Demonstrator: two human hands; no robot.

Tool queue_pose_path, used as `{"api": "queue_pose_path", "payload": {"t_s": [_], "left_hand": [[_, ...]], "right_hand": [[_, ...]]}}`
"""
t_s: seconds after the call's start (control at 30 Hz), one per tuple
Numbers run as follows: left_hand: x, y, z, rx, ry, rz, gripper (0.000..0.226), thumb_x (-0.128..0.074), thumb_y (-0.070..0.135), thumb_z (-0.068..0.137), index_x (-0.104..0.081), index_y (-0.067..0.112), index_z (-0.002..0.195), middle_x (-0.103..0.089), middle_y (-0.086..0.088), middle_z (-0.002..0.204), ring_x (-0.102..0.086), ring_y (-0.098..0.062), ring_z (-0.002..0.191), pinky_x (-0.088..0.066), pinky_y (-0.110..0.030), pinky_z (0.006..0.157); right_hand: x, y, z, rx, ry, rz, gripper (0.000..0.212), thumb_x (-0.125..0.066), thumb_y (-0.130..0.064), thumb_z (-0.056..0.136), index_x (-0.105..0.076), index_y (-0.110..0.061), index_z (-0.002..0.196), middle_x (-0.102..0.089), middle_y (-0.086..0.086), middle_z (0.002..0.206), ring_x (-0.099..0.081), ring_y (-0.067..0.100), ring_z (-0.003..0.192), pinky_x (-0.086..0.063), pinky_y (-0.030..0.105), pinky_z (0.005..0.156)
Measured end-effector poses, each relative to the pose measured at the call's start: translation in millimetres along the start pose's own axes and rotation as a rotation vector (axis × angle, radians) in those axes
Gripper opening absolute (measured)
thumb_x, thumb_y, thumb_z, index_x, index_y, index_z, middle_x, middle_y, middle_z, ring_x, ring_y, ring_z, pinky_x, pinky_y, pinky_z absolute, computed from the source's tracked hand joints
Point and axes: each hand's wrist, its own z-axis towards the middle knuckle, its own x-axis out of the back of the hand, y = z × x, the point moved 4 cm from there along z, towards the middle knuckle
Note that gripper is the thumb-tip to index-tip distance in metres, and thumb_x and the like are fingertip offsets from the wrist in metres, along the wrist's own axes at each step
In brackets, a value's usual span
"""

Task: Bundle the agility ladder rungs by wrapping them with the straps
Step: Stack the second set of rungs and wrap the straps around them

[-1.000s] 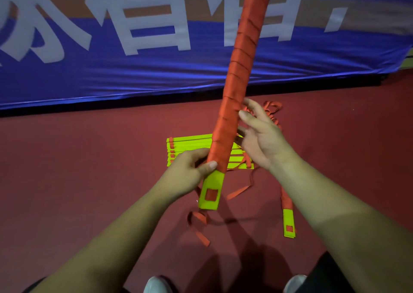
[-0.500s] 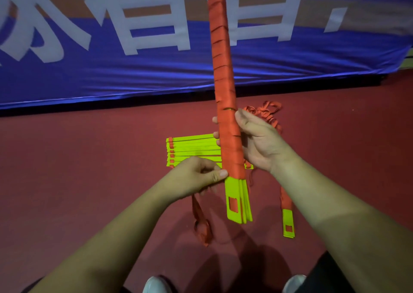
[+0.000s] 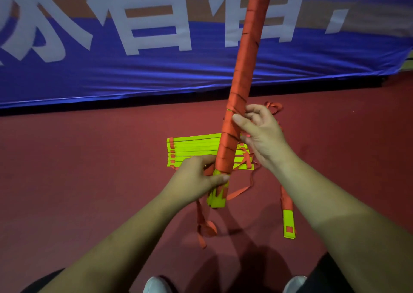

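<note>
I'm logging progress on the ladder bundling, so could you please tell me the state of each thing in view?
Held bundle: strap-wrapped, tilted up, yellow end bare.
Left hand: grips its lower end.
Right hand: pinches it mid-length.
Strap tail: hangs loose below the left hand.
Floor rungs: stacked flat, unwrapped.
Second bundle: lying on the floor, partly hidden.

Setting: sports hall or training area.
- Dull-red sports floor (image 3: 78, 181) fills the lower frame.
- Long blue banner (image 3: 156, 76) with large white characters (image 3: 154, 18) hangs along the floor's far edge, upper frame.
- Yellow-green agility ladder rungs (image 3: 192, 149) lie stacked mid-floor, loose orange straps (image 3: 273, 107) beyond.
- White shoe toes (image 3: 154, 285) show at the bottom edge.
</note>
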Motion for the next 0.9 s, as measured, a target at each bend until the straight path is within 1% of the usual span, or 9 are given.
{"api": "queue_pose_path", "payload": {"t_s": [0.03,0.17,0.23,0.33,0.47,0.57,0.63,0.73,0.9], "left_hand": [[2.3,-2.2,1.4,0.020,-0.053,-0.137,0.013,-0.077,0.025,0.081,-0.068,0.029,0.089,-0.064,0.026,0.073,-0.053,0.015,0.071,-0.039,-0.012,0.069],[8.1,-3.4,-1.1,0.053,-0.176,-0.608,0.024,-0.068,0.014,0.081,-0.070,0.007,0.104,-0.070,0.001,0.098,-0.062,-0.008,0.092,-0.049,-0.022,0.083],[5.9,0.0,-2.7,0.039,-0.232,-0.706,0.026,-0.064,0.008,0.083,-0.067,0.003,0.108,-0.071,0.000,0.100,-0.063,-0.009,0.091,-0.050,-0.022,0.081],[1.5,1.2,-4.7,0.060,-0.293,-0.788,0.025,-0.060,0.005,0.084,-0.065,0.001,0.108,-0.071,0.004,0.091,-0.063,-0.006,0.080,-0.049,-0.017,0.072],[-1.2,6.0,-6.8,0.038,-0.366,-0.638,0.016,-0.065,0.010,0.086,-0.065,0.008,0.101,-0.061,0.013,0.066,-0.041,-0.005,0.050,-0.033,-0.016,0.049],[1.4,-0.6,-3.2,0.159,-0.305,-0.386,0.022,-0.073,0.022,0.085,-0.068,0.005,0.097,-0.066,0.008,0.066,-0.045,-0.010,0.043,-0.035,-0.022,0.047],[6.5,-6.3,-0.9,0.202,-0.214,-0.174,0.029,-0.076,0.031,0.083,-0.067,0.004,0.087,-0.071,0.001,0.067,-0.049,-0.011,0.042,-0.038,-0.021,0.045],[13.0,-4.8,-1.9,0.099,-0.089,0.158,0.030,-0.074,0.044,0.083,-0.070,0.015,0.085,-0.064,0.003,0.062,-0.048,-0.001,0.047,-0.039,-0.021,0.051],[4.6,4.3,-7.4,0.003,-0.052,0.249,0.044,-0.072,0.062,0.073,-0.065,0.021,0.089,-0.045,0.006,0.059,-0.041,-0.008,0.055,-0.034,-0.030,0.055]], "right_hand": [[0.9,-2.5,0.3,-0.012,-0.015,0.056,0.021,-0.062,-0.008,0.090,-0.051,-0.020,0.103,-0.061,-0.003,0.090,-0.060,0.009,0.075,-0.046,0.025,0.059],[-1.6,-9.0,0.3,-0.137,-0.147,0.267,0.020,-0.055,-0.012,0.090,-0.058,-0.018,0.108,-0.067,-0.001,0.091,-0.062,0.012,0.078,-0.048,0.029,0.069],[-10.0,-6.4,-4.8,-0.240,-0.262,0.339,0.025,-0.059,-0.020,0.086,-0.061,-0.014,0.109,-0.070,0.002,0.092,-0.064,0.015,0.082,-0.051,0.031,0.075],[-26.2,-2.7,-18.4,-0.427,-0.426,0.458,0.044,-0.051,-0.034,0.089,-0.059,-0.004,0.121,-0.067,0.015,0.117,-0.067,0.027,0.098,-0.053,0.043,0.090],[-29.8,-8.3,-21.9,-0.378,-0.451,0.399,0.044,-0.048,-0.032,0.090,-0.056,-0.001,0.121,-0.069,0.016,0.110,-0.071,0.026,0.085,-0.059,0.041,0.077],[-23.9,-6.3,-19.6,-0.330,-0.380,0.298,0.037,-0.053,-0.025,0.088,-0.056,-0.003,0.118,-0.070,0.015,0.105,-0.070,0.025,0.079,-0.058,0.039,0.073],[-19.3,-3.2,-17.1,-0.289,-0.331,0.198,0.033,-0.057,-0.023,0.086,-0.057,-0.007,0.115,-0.069,0.013,0.104,-0.068,0.024,0.079,-0.056,0.038,0.074],[-13.6,0.0,-10.9,-0.221,-0.270,0.080,0.033,-0.064,-0.021,0.081,-0.057,-0.012,0.113,-0.067,0.012,0.101,-0.067,0.023,0.079,-0.051,0.037,0.077],[-8.0,3.7,-5.7,-0.149,-0.138,-0.023,0.027,-0.070,-0.019,0.080,-0.052,-0.019,0.100,-0.062,0.000,0.090,-0.059,0.018,0.079,-0.047,0.034,0.069]]}}
